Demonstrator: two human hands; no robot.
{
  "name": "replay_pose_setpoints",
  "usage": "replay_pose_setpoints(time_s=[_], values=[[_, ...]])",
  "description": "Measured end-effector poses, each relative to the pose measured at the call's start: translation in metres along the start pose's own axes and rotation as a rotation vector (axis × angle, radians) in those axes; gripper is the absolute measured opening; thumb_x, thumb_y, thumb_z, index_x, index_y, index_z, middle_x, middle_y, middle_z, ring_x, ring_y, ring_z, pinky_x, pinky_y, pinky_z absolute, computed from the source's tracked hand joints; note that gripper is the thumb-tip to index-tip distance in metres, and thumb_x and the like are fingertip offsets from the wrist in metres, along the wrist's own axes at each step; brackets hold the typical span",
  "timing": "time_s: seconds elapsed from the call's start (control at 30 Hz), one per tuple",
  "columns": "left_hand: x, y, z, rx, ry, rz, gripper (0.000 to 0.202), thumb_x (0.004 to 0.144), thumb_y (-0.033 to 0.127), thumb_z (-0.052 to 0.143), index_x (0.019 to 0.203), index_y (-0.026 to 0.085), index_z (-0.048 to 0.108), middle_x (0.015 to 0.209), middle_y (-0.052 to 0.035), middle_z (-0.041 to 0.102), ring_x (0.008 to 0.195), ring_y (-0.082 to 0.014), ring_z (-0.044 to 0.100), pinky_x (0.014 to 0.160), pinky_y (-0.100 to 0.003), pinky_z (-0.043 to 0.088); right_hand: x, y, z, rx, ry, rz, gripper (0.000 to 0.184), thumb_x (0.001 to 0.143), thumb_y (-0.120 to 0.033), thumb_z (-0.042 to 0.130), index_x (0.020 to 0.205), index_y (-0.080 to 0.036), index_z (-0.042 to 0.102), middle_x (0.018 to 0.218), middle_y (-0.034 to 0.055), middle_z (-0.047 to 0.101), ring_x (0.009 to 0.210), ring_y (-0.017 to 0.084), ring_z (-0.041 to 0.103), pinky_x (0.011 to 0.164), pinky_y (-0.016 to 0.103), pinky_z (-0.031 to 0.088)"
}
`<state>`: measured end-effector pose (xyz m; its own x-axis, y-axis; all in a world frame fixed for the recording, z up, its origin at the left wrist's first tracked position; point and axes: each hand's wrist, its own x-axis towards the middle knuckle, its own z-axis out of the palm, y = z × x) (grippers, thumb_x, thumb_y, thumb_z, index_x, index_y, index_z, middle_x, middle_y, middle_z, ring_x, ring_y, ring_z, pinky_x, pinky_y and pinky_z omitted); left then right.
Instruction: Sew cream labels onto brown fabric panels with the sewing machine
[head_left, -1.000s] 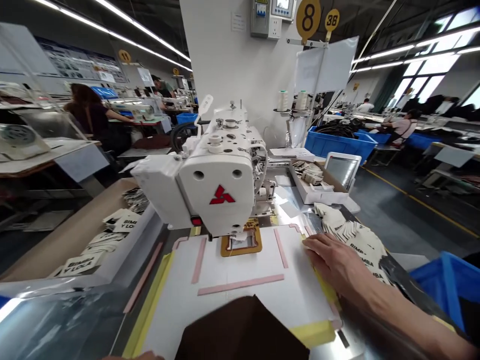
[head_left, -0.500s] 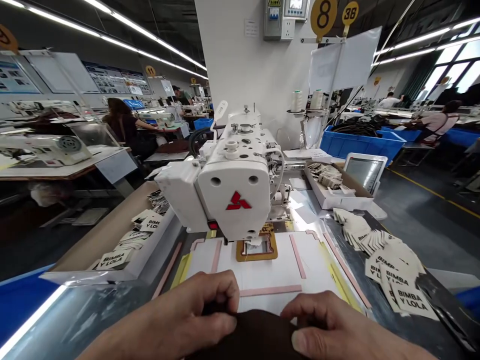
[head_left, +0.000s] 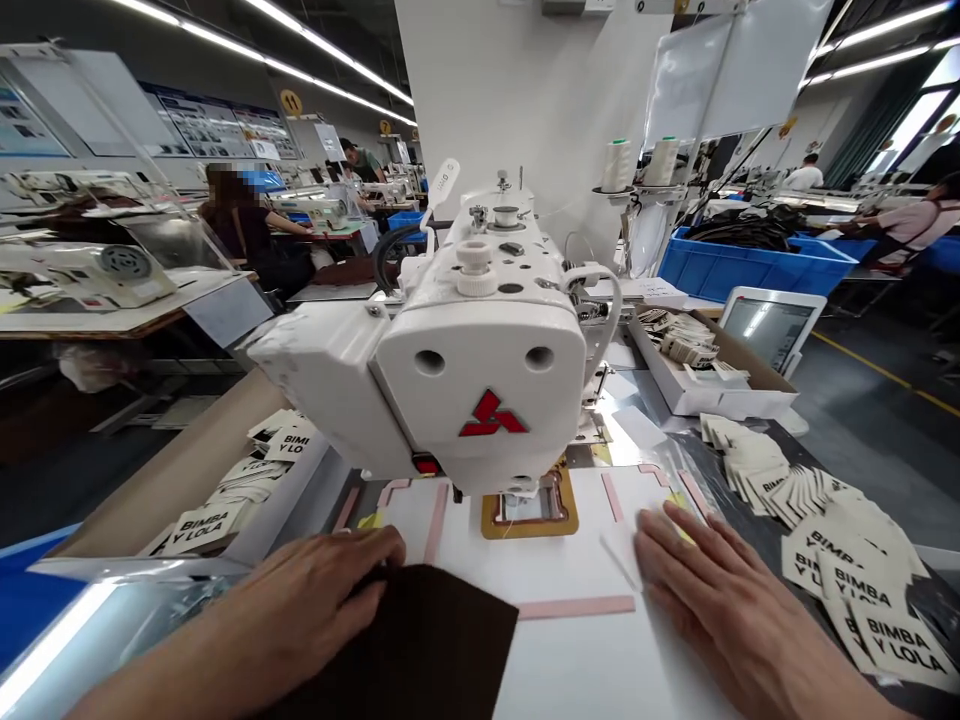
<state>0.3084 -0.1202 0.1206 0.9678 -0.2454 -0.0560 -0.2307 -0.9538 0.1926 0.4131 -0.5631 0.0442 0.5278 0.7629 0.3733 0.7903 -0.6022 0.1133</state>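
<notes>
Left hand [head_left: 315, 600] seemingly pinched on cloth [head_left: 427, 640]; right hand [head_left: 712, 590] flat on template [head_left: 555, 565], fingers apart. Risk: skewing cloth against strip [head_left: 576, 607] through one-sided pull.

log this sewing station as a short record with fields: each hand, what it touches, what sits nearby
left: left hand grips the edge of the dark brown piece, fingers curled
right: right hand lies flat and open on the white template
under needle: yellow frame below the sewing machine
right side: loose printed labels
left side: tray with more labels
</notes>
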Motion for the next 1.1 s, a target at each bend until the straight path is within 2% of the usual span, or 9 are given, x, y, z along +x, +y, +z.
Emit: replay_pose_setpoints(time_s=[0.1, 0.17, 0.23, 0.37, 0.53, 0.7, 0.87, 0.97, 1.1], values=[[0.002, 0.002, 0.017, 0.263, 0.194, 0.087, 0.036, 0.101, 0.032, 0.052, 0.133, 0.025, 0.066, 0.130, -0.0072, 0.074, 0.113, -0.0282, 0.074, 0.097, -0.038, 0.055, 0.019, -0.013, 0.001, 0.049, -0.061, -0.078, 0.046, 0.107, -0.024, 0.048, 0.151, -0.024, 0.061, 0.159, 0.0019, 0.053, 0.142, 0.035, 0.057, 0.107, 0.058, 0.058], [0.005, 0.015, 0.023, 0.342, 0.366, 0.152, 0.041, 0.101, 0.031, 0.056, 0.140, 0.023, 0.063, 0.147, -0.0079, 0.065, 0.133, -0.0291, 0.064, 0.120, -0.042, 0.041, 0.035, -0.020, -0.002, 0.117, -0.118, -0.107, 0.048, 0.107, -0.022, 0.045, 0.153, -0.024, 0.059, 0.162, 0.0008, 0.049, 0.147, 0.035, 0.051, 0.111, 0.060, 0.055], [0.009, 0.034, 0.025, 0.303, 0.436, 0.250, 0.035, 0.101, 0.026, 0.058, 0.135, 0.025, 0.066, 0.148, -0.0029, 0.064, 0.140, -0.0222, 0.057, 0.131, -0.035, 0.024, 0.048, -0.026, -0.005, 0.172, -0.176, -0.113, 0.046, 0.111, -0.028, 0.045, 0.156, -0.024, 0.057, 0.163, 0.0015, 0.047, 0.149, 0.036, 0.049, 0.113, 0.061, 0.054], [0.015, 0.068, 0.020, 0.186, 0.386, 0.468, 0.024, 0.106, 0.030, 0.058, 0.125, 0.025, 0.072, 0.137, 0.0030, 0.073, 0.132, -0.0121, 0.063, 0.132, -0.022, 0.019, 0.056, -0.036, -0.012, 0.191, -0.230, -0.151, 0.048, 0.114, -0.047, 0.047, 0.154, -0.023, 0.058, 0.162, 0.0054, 0.049, 0.149, 0.039, 0.047, 0.114, 0.067, 0.051], [0.018, 0.080, 0.025, 0.195, 0.264, 0.522, 0.036, 0.107, 0.047, 0.060, 0.133, 0.023, 0.069, 0.145, -0.0026, 0.068, 0.137, -0.0182, 0.061, 0.130, -0.030, 0.032, 0.051, -0.052, -0.018, 0.155, -0.199, -0.222, 0.069, 0.106, -0.073, 0.048, 0.147, -0.021, 0.067, 0.150, 0.0168, 0.059, 0.138, 0.047, 0.058, 0.101, 0.069, 0.059], [0.023, 0.089, 0.028, 0.188, 0.184, 0.554, 0.057, 0.107, 0.060, 0.055, 0.144, 0.017, 0.062, 0.148, -0.0088, 0.066, 0.138, -0.0247, 0.061, 0.125, -0.036, 0.040, 0.057, -0.066, -0.011, 0.194, -0.225, -0.171, 0.084, 0.106, -0.075, 0.046, 0.153, -0.007, 0.058, 0.152, 0.0185, 0.057, 0.138, 0.046, 0.058, 0.107, 0.068, 0.056], [0.025, 0.085, 0.030, 0.176, 0.167, 0.515, 0.081, 0.100, 0.076, 0.051, 0.147, 0.011, 0.058, 0.154, -0.0177, 0.058, 0.143, -0.0352, 0.057, 0.124, -0.048, 0.041, 0.054, -0.055, -0.007, 0.237, -0.207, -0.191, 0.085, 0.103, -0.073, 0.055, 0.153, -0.005, 0.056, 0.155, 0.0206, 0.053, 0.145, 0.046, 0.051, 0.113, 0.069, 0.049], [0.027, 0.076, 0.033, 0.108, 0.169, 0.460, 0.086, 0.096, 0.079, 0.056, 0.149, 0.011, 0.055, 0.153, -0.0172, 0.060, 0.144, -0.0369, 0.055, 0.127, -0.052, 0.037, 0.054, -0.048, -0.010, 0.207, -0.182, -0.223, 0.090, 0.100, -0.078, 0.055, 0.152, -0.004, 0.057, 0.155, 0.0204, 0.054, 0.144, 0.046, 0.051, 0.116, 0.067, 0.046], [0.033, 0.066, 0.035, 0.067, 0.118, 0.450, 0.082, 0.097, 0.077, 0.056, 0.150, 0.013, 0.055, 0.154, -0.0140, 0.059, 0.147, -0.0341, 0.054, 0.129, -0.051, 0.036, 0.061, -0.051, -0.013, 0.149, -0.114, -0.252, 0.096, 0.098, -0.082, 0.053, 0.150, -0.002, 0.058, 0.157, 0.0216, 0.050, 0.143, 0.048, 0.052, 0.113, 0.068, 0.049]])
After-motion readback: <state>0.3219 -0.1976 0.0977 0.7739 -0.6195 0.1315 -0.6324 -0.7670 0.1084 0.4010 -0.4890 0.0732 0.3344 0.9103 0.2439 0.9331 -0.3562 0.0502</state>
